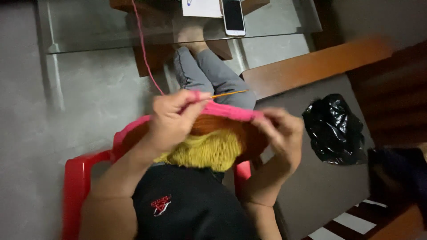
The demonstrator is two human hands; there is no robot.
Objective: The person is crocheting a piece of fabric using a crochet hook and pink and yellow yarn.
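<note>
I'm looking down at both hands at the centre of the frame, working a crocheted piece [213, 142] banded in pink, orange and yellow, which lies over the lap just below them. My left hand [171, 122] is closed around the pink top edge, fingers curled tight, and it pinches a thin gold crochet hook [229, 94] that pokes out to the right. My right hand [282, 133] grips the pink edge at the right end, though blur hides how firmly the fingers close. A pink yarn strand [144, 49] runs from the left hand up to the top of the frame. Upper centre, 1 white phone [233, 17] lies on the glass table [89, 26]. At right, a black plastic bag [336, 129] sits on a grey seat. A red chair [78, 186] shows at lower left.
</note>
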